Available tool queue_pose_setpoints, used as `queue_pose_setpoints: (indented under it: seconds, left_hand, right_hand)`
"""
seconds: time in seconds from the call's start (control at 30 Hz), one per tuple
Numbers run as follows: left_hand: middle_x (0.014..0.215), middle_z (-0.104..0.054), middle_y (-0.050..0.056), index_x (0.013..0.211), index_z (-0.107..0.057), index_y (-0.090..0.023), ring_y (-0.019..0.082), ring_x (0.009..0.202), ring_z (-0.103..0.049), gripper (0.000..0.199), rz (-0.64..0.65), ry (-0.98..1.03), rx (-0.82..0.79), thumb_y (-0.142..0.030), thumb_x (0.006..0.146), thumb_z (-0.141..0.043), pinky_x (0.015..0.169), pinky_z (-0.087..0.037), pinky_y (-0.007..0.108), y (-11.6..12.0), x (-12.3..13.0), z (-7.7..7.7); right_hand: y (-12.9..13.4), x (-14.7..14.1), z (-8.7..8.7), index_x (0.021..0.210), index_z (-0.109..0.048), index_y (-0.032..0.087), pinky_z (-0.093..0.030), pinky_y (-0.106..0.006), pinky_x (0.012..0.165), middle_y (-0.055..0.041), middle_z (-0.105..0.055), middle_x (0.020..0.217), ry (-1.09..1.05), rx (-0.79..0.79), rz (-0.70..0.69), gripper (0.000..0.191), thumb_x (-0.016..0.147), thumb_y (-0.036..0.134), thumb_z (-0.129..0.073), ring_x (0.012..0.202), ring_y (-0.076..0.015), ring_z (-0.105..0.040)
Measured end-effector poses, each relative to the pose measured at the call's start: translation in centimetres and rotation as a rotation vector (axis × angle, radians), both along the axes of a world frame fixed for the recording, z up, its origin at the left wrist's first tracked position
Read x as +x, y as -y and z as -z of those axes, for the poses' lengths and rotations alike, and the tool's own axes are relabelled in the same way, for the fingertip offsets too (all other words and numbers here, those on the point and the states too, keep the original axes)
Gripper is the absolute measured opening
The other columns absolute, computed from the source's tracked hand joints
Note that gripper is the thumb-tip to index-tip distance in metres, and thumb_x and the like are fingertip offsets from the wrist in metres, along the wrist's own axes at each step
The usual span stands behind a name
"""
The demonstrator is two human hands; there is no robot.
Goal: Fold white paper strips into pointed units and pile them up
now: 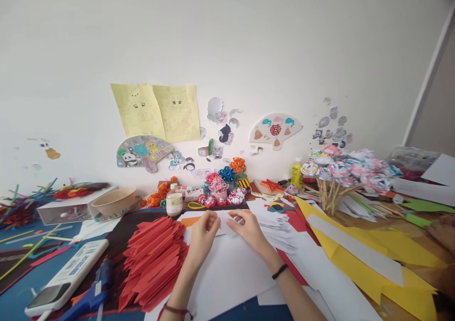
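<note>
My left hand (205, 231) and my right hand (249, 230) are raised close together over the table, fingers pinched. Between them is a small piece of white paper (223, 222), gripped at either side; its exact shape blends into the white behind it. Under my wrists lies a large white sheet of paper (231, 271). Left of it is a heap of folded red paper strips (156, 259). Folded white paper strips (275, 228) are piled just right of my right hand, and an orange paper piece (189, 221) shows beside my left hand.
A blue glue gun (94, 292) and a white power strip (69, 276) lie at left. A jar (174, 203) stands behind the red strips. Paper flowers on sticks (330, 188) and yellow paper (377, 250) are at right. Another person's hand (444, 231) shows at the right edge.
</note>
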State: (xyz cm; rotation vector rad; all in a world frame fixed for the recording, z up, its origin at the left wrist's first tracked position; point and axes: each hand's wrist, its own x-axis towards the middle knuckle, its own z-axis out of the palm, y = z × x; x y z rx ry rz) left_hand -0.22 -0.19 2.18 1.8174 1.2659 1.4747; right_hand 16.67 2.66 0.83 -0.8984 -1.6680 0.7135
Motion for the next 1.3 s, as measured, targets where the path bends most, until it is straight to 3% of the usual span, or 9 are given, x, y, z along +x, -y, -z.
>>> queue_pose_setpoints:
  seconds: [0.2, 0.37, 0.47, 0.57, 0.67, 1.0, 1.07, 1.17, 1.3]
  left_hand:
    - [0.067, -0.066, 0.001, 0.082, -0.051, -0.017, 0.012, 0.056, -0.057, 0.028, 0.109, 0.432, -0.136, -0.041, 0.073, -0.064, 0.053, -0.044, 0.022, -0.1, 0.8, 0.3]
    - [0.071, -0.067, 0.003, 0.076, -0.049, -0.017, 0.014, 0.060, -0.061, 0.031, 0.114, 0.502, -0.232, -0.045, 0.072, -0.064, 0.058, -0.046, 0.024, 0.3, 1.8, 0.4]
    - [0.073, -0.066, 0.004, 0.075, -0.048, -0.017, 0.013, 0.060, -0.060, 0.030, 0.133, 0.522, -0.230, -0.043, 0.072, -0.064, 0.058, -0.046, 0.024, 0.4, 2.1, 0.8]
    - [0.064, -0.061, 0.000, 0.074, -0.050, -0.017, 0.010, 0.053, -0.053, 0.028, 0.154, 0.502, -0.220, -0.041, 0.074, -0.063, 0.052, -0.041, 0.020, 0.2, 2.2, 1.2]
    - [0.059, -0.057, -0.002, 0.072, -0.054, -0.016, 0.008, 0.047, -0.047, 0.029, 0.114, 0.362, -0.220, -0.044, 0.075, -0.063, 0.046, -0.035, 0.019, -0.1, 2.0, 1.4]
    - [0.070, -0.063, 0.002, 0.082, -0.059, -0.015, 0.013, 0.057, -0.053, 0.026, -0.005, -0.031, -0.137, -0.040, 0.084, -0.052, 0.052, -0.041, 0.021, -0.3, 0.9, 1.2]
    - [0.085, -0.064, 0.003, 0.096, -0.058, -0.017, 0.013, 0.061, -0.054, 0.021, -0.049, -0.180, -0.018, -0.033, 0.083, -0.055, 0.056, -0.043, 0.023, 0.2, 0.6, 0.5]
    - [0.109, -0.058, 0.005, 0.124, -0.043, -0.024, 0.013, 0.070, -0.055, 0.046, -0.089, -0.438, 0.200, -0.020, 0.081, -0.057, 0.066, -0.045, 0.026, 0.8, 0.1, -0.4]
    - [0.113, -0.055, 0.007, 0.122, -0.050, -0.027, 0.015, 0.078, -0.056, 0.039, -0.085, -0.845, 0.408, -0.011, 0.087, -0.045, 0.064, -0.042, 0.024, 1.1, -0.3, -0.6]
  right_hand:
    - [-0.6, -0.8, 0.6, 0.126, -0.042, 0.020, -0.048, -0.025, 0.050, -0.0060, -0.061, 0.093, -0.325, -0.181, -0.006, 0.067, 0.070, 0.045, -0.069, 0.070, -0.0184, -0.061]
    - [-0.1, -1.7, 0.8, 0.134, -0.024, 0.024, -0.049, -0.025, 0.047, -0.0010, -0.060, 0.088, -0.493, -0.302, -0.145, 0.083, 0.069, 0.046, -0.070, 0.057, -0.0143, -0.060]
    - [0.1, -1.8, 0.9, 0.128, -0.036, 0.023, -0.047, -0.023, 0.045, 0.0011, -0.061, 0.081, -0.480, -0.292, -0.152, 0.069, 0.071, 0.047, -0.068, 0.051, -0.0116, -0.057]
    - [-0.1, -1.7, 1.0, 0.096, -0.060, 0.014, -0.041, -0.022, 0.042, -0.0022, -0.063, 0.070, -0.309, -0.275, -0.178, 0.041, 0.075, 0.049, -0.064, 0.046, -0.0103, -0.052]
    - [-0.4, -1.3, 1.1, 0.070, -0.063, 0.012, -0.039, -0.023, 0.043, -0.0050, -0.062, 0.061, -0.167, -0.215, -0.103, 0.037, 0.076, 0.048, -0.062, 0.046, -0.0115, -0.052]
    - [-0.4, 0.0, 0.3, 0.059, -0.062, 0.013, -0.040, -0.024, 0.050, -0.0034, -0.060, 0.055, -0.198, -0.222, -0.096, 0.039, 0.077, 0.047, -0.060, 0.049, -0.0126, -0.052]
    - [-0.3, 0.1, 0.2, 0.054, -0.060, 0.013, -0.039, -0.024, 0.049, -0.0027, -0.058, 0.052, -0.199, -0.249, -0.074, 0.039, 0.075, 0.046, -0.062, 0.048, -0.0127, -0.051]
    - [-0.5, 0.4, 0.2, 0.047, -0.057, 0.014, -0.038, -0.025, 0.050, -0.0018, -0.056, 0.048, -0.170, -0.284, -0.032, 0.036, 0.071, 0.040, -0.065, 0.047, -0.0129, -0.051]
    - [-0.8, 0.9, 0.2, 0.046, -0.056, 0.015, -0.037, -0.025, 0.051, -0.0006, -0.055, 0.046, -0.150, -0.297, -0.028, 0.031, 0.069, 0.033, -0.065, 0.047, -0.0127, -0.050]
